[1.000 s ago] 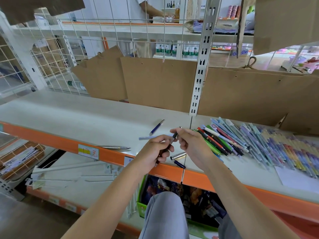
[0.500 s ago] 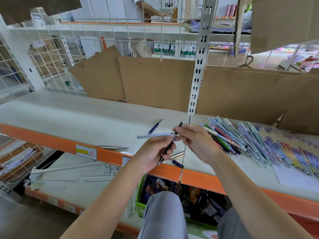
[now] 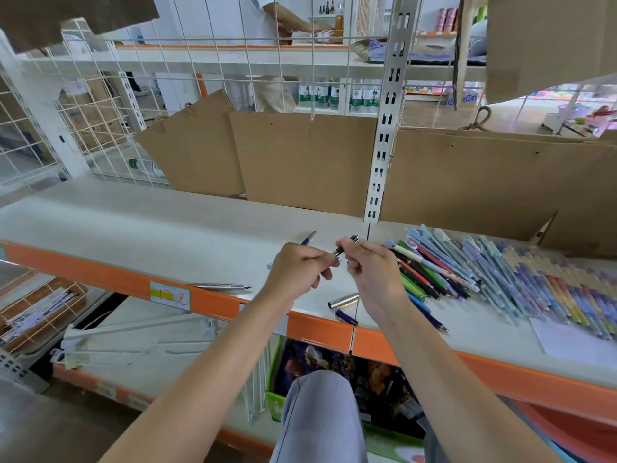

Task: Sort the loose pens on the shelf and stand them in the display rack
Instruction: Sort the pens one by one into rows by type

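Note:
Both hands hold one black pen [image 3: 344, 247] with silver bands above the white shelf [image 3: 140, 228]. My left hand [image 3: 300, 270] grips its lower end, which is hidden in the fist. My right hand [image 3: 370, 269] pinches its upper part, and the tip sticks out past the fingers. Loose on the shelf lie a blue pen [image 3: 307, 237], a silver pen [image 3: 218, 287], a silver cap [image 3: 344, 300] and a dark blue pen piece [image 3: 346, 317]. A big fanned pile of coloured pens [image 3: 500, 275] lies to the right. No display rack is in view.
Brown cardboard sheets [image 3: 300, 158] lean along the shelf's back, split by a slotted white upright [image 3: 384, 128]. The orange shelf edge [image 3: 100, 275] runs in front. A white paper [image 3: 574, 339] lies front right. A person [image 3: 267, 25] stands behind the wire grid.
The hands have closed together on the black pen, and less of it shows now. A pale blue pen seen beside my left hand before is almost hidden behind it.

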